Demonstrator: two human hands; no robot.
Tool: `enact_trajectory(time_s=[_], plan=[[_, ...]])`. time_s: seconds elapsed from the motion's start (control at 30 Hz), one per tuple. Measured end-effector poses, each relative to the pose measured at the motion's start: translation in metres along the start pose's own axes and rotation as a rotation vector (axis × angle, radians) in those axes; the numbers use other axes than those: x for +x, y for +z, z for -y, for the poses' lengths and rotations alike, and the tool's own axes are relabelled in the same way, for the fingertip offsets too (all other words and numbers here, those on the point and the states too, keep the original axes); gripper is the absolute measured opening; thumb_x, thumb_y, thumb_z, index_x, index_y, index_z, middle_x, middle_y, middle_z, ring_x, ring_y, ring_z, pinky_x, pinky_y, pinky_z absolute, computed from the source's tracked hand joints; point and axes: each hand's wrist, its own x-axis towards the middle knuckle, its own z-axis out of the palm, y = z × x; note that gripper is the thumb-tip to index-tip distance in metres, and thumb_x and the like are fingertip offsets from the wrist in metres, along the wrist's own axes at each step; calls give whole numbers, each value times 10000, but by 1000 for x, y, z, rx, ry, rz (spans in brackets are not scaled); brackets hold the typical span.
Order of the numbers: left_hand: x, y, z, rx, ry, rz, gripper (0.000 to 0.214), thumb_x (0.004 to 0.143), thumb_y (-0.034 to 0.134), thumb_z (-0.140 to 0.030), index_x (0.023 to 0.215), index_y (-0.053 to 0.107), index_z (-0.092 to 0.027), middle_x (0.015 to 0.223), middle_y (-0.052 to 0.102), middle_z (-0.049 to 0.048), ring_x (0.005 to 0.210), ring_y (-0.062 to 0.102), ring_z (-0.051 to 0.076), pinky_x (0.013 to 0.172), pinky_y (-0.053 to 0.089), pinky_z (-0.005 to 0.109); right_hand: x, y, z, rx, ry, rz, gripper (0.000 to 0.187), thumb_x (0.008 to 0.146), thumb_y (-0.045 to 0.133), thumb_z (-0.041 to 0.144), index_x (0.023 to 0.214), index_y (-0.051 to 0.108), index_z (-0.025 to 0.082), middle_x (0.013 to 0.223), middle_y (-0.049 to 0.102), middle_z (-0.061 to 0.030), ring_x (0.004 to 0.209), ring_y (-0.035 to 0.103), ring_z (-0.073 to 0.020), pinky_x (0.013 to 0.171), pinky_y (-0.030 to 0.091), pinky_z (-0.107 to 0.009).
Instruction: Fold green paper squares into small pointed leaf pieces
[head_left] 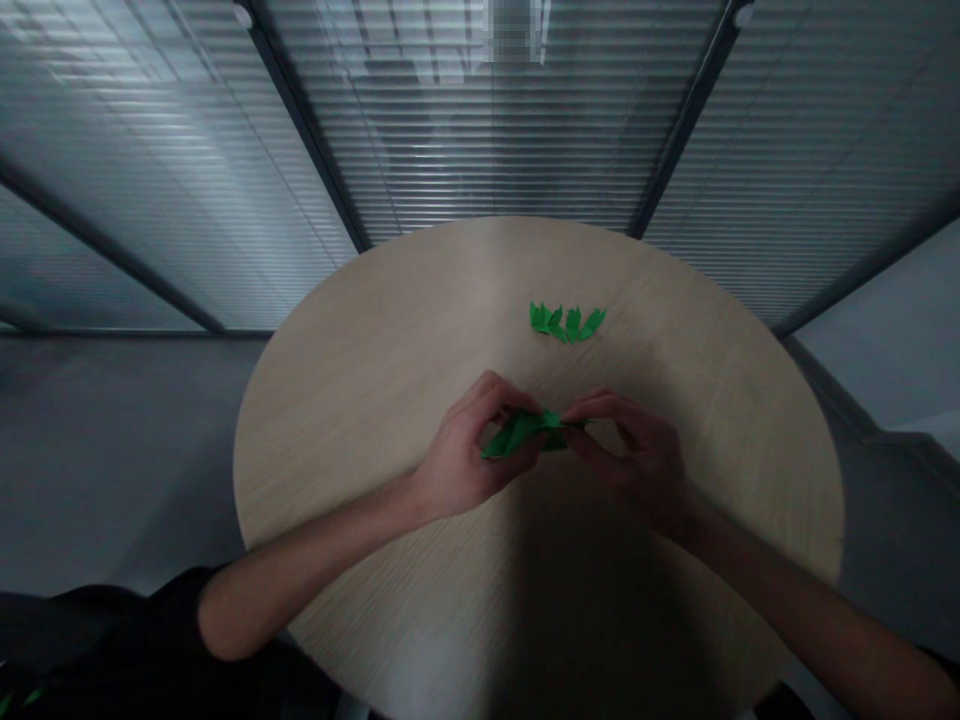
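My left hand (472, 450) and my right hand (626, 450) hold a folded piece of green paper (521, 433) between them, just above the round table. The paper sits mostly in my left fingers, and its thin far end is pinched by my right fingertips. Part of the fold is hidden by my fingers. Farther out on the tabletop lies a row of several small green folded paper pieces (566, 322), pointed and touching or overlapping each other.
The round light wood table (465, 300) fills the middle of the view, its edge curving around my arms. Behind it stand glass partitions with slatted blinds (495, 120). A grey floor (112, 450) shows on both sides.
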Motion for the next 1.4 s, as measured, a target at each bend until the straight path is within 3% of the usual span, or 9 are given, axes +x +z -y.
enact_trajectory(time_s=[0.1,0.17,0.6,0.8,1.0,1.23,1.4], plan=[[3,-1,0,-16,110,25,257,868,726,-162,1107,640,-202,1162,634,112,1063,650,225,874,577,376,1,-1,2,35,12,0,179,887,720,90,943,721,260,926,732,-4,863,705,-172,778,578,-311],[3,1,0,-83,100,77,239,901,705,-156,1118,620,-209,1201,657,122,1088,671,223,912,574,386,1,-1,3,55,7,-8,175,884,729,91,931,726,259,938,740,-11,868,713,-176,787,592,-320],[-3,5,4,-265,14,43,205,904,716,-156,1043,574,-207,1143,673,116,1038,698,225,865,584,373,0,3,5,98,0,0,126,878,784,168,962,765,259,1001,783,-39,901,763,-190,850,655,-354],[-2,5,0,-288,-19,41,205,909,722,-191,1047,571,-206,1135,673,108,1030,689,219,874,571,370,-1,3,4,140,48,-23,95,877,792,179,916,767,262,939,768,-21,844,754,-163,773,658,-295],[-1,0,-7,-214,-91,114,402,853,775,-227,1203,577,-218,1035,672,67,877,647,183,747,545,312,1,3,4,224,156,-43,65,876,804,267,869,752,229,890,744,-23,762,745,-150,703,668,-270],[0,-6,-12,-317,-129,214,503,806,808,-244,1236,548,-242,1091,648,81,952,662,227,803,571,370,1,3,4,270,164,-41,57,873,802,244,863,747,232,924,726,-18,785,747,-142,728,673,-265],[-1,-2,-8,-298,-109,167,340,845,763,-222,1109,548,-225,1033,640,67,928,641,205,759,548,330,0,2,5,184,121,-8,31,882,782,226,878,754,238,935,727,-28,800,739,-148,712,666,-270]])
